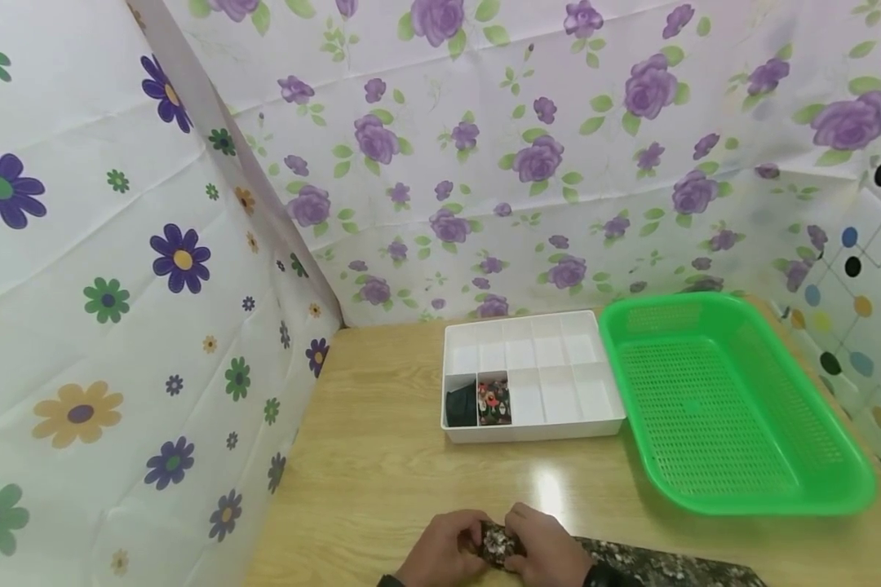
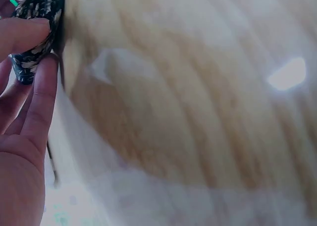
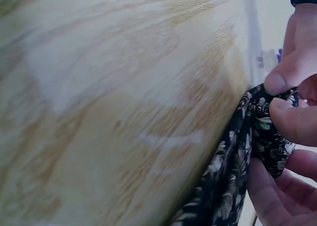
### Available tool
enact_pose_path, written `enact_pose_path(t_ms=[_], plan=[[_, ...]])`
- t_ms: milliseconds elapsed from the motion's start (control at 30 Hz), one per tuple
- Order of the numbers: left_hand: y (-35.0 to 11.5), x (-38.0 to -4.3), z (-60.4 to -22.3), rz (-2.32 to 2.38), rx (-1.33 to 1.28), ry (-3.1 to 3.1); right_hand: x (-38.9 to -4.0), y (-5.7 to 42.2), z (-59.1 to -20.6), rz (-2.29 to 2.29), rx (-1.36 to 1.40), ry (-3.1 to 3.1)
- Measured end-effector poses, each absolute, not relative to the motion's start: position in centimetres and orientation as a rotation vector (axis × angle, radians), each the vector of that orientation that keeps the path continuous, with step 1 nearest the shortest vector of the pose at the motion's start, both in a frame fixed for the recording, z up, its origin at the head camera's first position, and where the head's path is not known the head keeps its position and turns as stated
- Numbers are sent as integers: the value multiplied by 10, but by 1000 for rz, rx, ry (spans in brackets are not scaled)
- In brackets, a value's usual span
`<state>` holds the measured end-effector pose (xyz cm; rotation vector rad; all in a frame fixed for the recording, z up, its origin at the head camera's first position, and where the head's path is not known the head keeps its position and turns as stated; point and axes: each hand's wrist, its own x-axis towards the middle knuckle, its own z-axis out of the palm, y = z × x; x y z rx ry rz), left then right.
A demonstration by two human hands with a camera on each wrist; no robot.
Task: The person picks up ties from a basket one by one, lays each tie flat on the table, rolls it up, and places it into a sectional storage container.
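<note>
Near the front edge of the table, both hands work at one end of a long dark cloth strip (image 1: 497, 545) with a pale floral print. This end is bunched into a small, thick folded or rolled bundle. My left hand (image 1: 440, 546) pinches its left side, thumb on top and fingers beneath, as the left wrist view shows on the cloth (image 2: 37, 37). From the other side my right hand (image 1: 553, 550) grips the bundle between thumb and fingers. The loose length of the cloth (image 3: 223, 176) trails flat to the right, passing under the right wrist.
Behind the hands stands a white divided box (image 1: 536, 432). Its front left compartments hold a dark green folded cloth (image 1: 461, 406) and a dark cloth with red print (image 1: 494, 403). A green plastic basket (image 1: 763, 505) sits at the right. Flower-printed sheets (image 1: 411, 187) enclose the table.
</note>
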<state>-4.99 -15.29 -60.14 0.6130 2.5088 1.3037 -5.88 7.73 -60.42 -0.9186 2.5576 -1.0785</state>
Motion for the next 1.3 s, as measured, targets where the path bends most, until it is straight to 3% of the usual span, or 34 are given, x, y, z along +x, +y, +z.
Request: enact_pose_path(t_ms=[300,700,900,1300], plan=[[-156,-53,-594,1274,521,2465,-56,70,-596,-865,-967,2736],[-154,-57,-580,1233,572,2483,-56,57,-610,-908,-754,2679],[-158,-58,-588,1427,386,2337,-60,54,-613,-1012,-633,2594],[-155,-61,-603,1501,366,2335,-59,54,-619,-988,-552,2646]])
